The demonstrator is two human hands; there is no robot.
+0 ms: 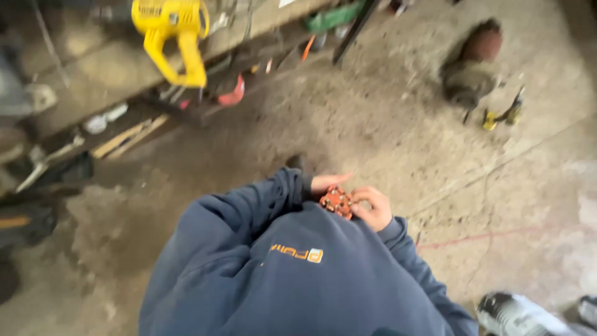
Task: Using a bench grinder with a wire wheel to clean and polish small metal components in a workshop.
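Both of my hands meet close in front of my chest, over my dark blue hooded sweatshirt. Between them sits a small orange-red object with dark round spots; the blur hides what it is. My left hand touches its upper left side, mostly hidden by the sleeve cuff. My right hand curls around its right side, fingers bent over it.
A yellow power tool hangs over the edge of a cluttered workbench at upper left, scrap and wood strips beneath. On the dusty concrete floor lie a rusty brown round part, a small yellow-and-black tool and a white-grey item.
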